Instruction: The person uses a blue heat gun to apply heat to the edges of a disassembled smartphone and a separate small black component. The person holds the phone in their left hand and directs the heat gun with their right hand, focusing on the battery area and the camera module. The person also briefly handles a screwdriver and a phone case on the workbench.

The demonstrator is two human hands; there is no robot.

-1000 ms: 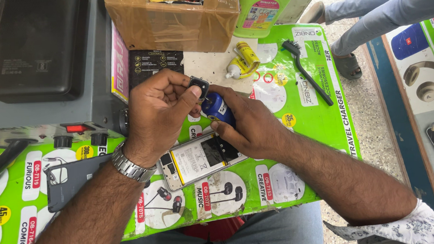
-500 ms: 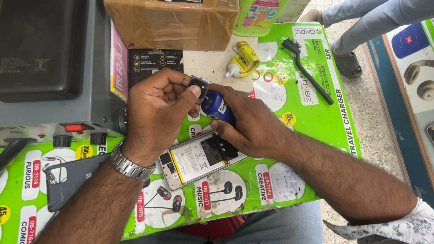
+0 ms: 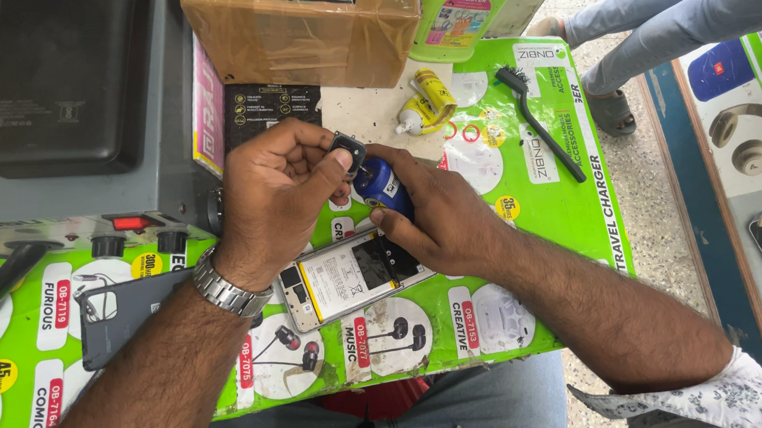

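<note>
Nearest me, one opened phone [image 3: 349,277] lies long axis left-right, just under both hands. My right hand [image 3: 445,215] is clamped on one blue bottle [image 3: 381,186], nozzle tilted far-left toward the one small part [image 3: 346,147] pinched in my left hand [image 3: 277,197]. Beyond: one brush [image 3: 538,121].

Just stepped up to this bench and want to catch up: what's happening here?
A person is working over an opened phone lying back-off on a green printed mat. The left hand pinches a small dark square part at its fingertips, while the right hand holds a small blue bottle right against it. A grey phone cover lies to the left; a black brush and yellow tube rest farther back.
</note>
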